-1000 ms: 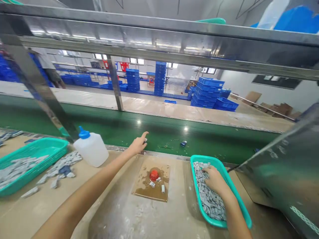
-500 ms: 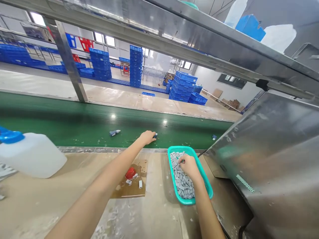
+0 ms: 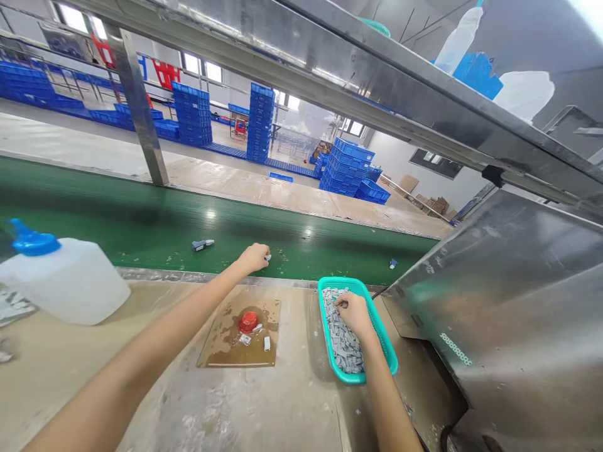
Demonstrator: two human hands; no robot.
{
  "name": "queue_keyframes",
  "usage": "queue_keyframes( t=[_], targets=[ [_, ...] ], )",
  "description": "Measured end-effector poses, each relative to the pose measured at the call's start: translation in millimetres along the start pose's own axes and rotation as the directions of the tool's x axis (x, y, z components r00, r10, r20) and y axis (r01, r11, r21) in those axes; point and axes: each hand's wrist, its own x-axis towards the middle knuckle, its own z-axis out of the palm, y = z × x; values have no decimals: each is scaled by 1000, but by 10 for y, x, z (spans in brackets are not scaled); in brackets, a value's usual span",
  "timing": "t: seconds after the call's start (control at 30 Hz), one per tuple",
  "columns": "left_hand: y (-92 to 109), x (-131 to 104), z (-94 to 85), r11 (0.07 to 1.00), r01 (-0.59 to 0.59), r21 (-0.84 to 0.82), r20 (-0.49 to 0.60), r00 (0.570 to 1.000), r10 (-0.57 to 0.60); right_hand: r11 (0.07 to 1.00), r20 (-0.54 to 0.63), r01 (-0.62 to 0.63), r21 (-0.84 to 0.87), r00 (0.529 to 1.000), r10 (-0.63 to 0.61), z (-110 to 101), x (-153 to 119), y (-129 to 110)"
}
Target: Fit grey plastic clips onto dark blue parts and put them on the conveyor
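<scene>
Over the green belt (image 3: 155, 216), my left hand (image 3: 254, 258) is closed round a small part whose pale tip shows at the fingertips. My right hand (image 3: 354, 312) is in a pinch above the grey pieces (image 3: 343, 342) in the turquoise basket (image 3: 391, 364); whatever its fingers hold is too small to make out. On the belt lie a dark-blue and white part (image 3: 202, 245) left of my left hand and another (image 3: 392, 263) at the right. A wet brown board (image 3: 221, 351) on the table bears a red cap (image 3: 248, 322) and a few light pieces (image 3: 267, 343).
A white jug with a blue top (image 3: 89, 282) stands at the left. A metal housing (image 3: 518, 301) rises at the right, beside the basket. A metal post (image 3: 141, 113) and an overhead shelf (image 3: 339, 56) frame the belt. Blue crates (image 3: 346, 166) are stacked beyond.
My left hand has moved left along the belt with the small part. Both other belt parts have shifted left in view. My right hand remains over the basket.
</scene>
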Motion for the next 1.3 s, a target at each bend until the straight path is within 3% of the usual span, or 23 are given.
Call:
queue_keyframes(
  t=[0.1, 0.17, 0.2, 0.27, 0.3, 0.33, 0.43, 0.53, 0.7, 0.87, 0.97, 1.07, 1.2, 1.3],
  targets=[
    [-82, -336, -153, 967, -11, -254, -5, 1000, 10, 998, -106, 9, 66, 994, -2, -45, -2, -15],
    [-127, -633, -211, 883, 7, -469, 23, 1000, 4, 994, -186, 27, 101, 983, -8, -68, -15, -87],
    [-142, -790, -219, 791, 48, -610, 62, 998, -13, 988, -224, 59, 143, 974, -25, -71, -31, -160],
    [-150, -1087, -193, 515, 160, -842, 168, 985, -31, 943, -274, 184, 277, 956, -106, -54, -93, -391],
    [-144, -1217, -162, 389, 209, -897, 217, 976, -24, 899, -288, 266, 348, 943, -167, -34, -140, -547],
    [-133, -1330, -124, 320, 247, -914, 258, 966, -9, 844, -293, 347, 409, 926, -239, -9, -196, -720],
    [-96, -1557, -7, 350, 282, -894, 323, 944, 66, 723, -264, 516, 461, 857, -443, 77, -370, -1232],
    [-100, -1644, 53, 350, 248, -903, 291, 954, 75, 661, -252, 571, 487, 816, -520, 139, -459, -1530],
    [-189, -1648, 21, 454, 124, -882, 161, 986, 43, 643, -195, 604, 470, 782, -592, 184, -412, -1552],
    [-259, -1606, -3, 459, 113, -881, 164, 984, 73, 602, -198, 703, 377, 697, -690, 269, -363, -1472],
    [-315, -1531, -10, 410, 143, -901, 127, 990, -67, 666, -199, 673, 323, 736, -647, 364, -342, -1393],
    [-386, -1450, -28, 246, 161, -956, 106, 969, -222, 720, -162, 616, 321, 784, -599, 482, -334, -1304],
    [-462, -1407, -50, 89, 139, -986, 118, 969, -215, 728, -113, 608, 316, 786, -607, 623, -345, -1241],
    [-487, -1406, -45, 112, 118, -987, 90, 969, -230, 726, -103, 623, 292, 775, -623, 679, -352, -1224]
  ],
)
